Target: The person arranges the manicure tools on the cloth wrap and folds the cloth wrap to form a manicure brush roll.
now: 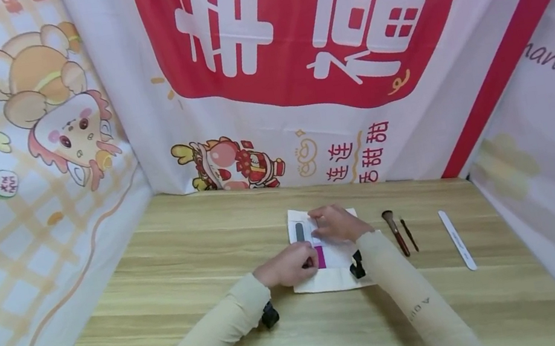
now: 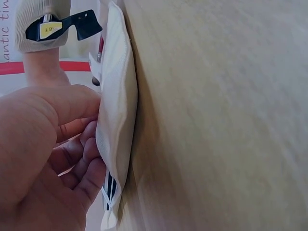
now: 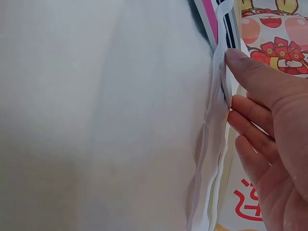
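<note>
The left hand (image 1: 291,264) curls its fingers over a white pouch (image 1: 331,281) (can't tell what's pinched); the right hand (image 1: 339,224) pinches a thin strip (image 3: 228,91).

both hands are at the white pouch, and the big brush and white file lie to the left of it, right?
The side is wrong: the head view shows the big brush and white file to the right of the white pouch. The left hand and right hand are indeed at it.

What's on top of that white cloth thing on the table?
On the white cloth I see a round-ended grey strip and a magenta patch. The left hand and right hand cover some of it, so what's under them can't be seen.
</note>
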Tool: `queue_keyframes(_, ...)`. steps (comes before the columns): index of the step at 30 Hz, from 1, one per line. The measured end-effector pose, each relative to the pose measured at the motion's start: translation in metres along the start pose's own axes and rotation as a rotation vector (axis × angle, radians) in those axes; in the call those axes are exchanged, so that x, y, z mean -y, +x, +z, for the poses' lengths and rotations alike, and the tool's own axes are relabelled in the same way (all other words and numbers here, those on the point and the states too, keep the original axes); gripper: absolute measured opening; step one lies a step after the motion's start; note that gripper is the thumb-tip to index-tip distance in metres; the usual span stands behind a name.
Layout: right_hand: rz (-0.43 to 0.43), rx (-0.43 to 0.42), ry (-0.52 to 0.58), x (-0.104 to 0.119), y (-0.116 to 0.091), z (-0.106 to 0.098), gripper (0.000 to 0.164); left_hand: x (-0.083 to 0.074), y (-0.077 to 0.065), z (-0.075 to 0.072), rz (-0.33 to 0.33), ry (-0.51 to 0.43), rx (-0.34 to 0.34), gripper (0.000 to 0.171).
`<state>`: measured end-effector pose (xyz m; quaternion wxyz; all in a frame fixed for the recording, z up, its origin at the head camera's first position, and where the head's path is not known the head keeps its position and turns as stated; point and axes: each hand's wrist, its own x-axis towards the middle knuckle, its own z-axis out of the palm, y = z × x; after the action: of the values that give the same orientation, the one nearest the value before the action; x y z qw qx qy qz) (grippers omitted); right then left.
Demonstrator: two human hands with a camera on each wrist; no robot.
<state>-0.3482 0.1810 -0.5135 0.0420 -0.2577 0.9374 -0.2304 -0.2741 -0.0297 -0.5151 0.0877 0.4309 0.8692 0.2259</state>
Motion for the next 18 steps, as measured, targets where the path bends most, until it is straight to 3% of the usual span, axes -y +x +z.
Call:
queue_keyframes(4,-0.066,-0.052,-0.038,0.001,-0.002,0.0,0.044,0.0,0.001,-0.002,0.02,0.033,-0.02,0.008)
queue_keyframes(9,-0.102,-0.051,-0.021,0.003,-0.008,0.002,0.03,0.005,0.001,0.001,0.028,0.029,-0.023,0.009)
queue_keyframes(18,-0.104,-0.035,0.006,0.002,-0.016,0.004,0.033,0.002,0.001,0.002,0.038,0.021,-0.021,0.01)
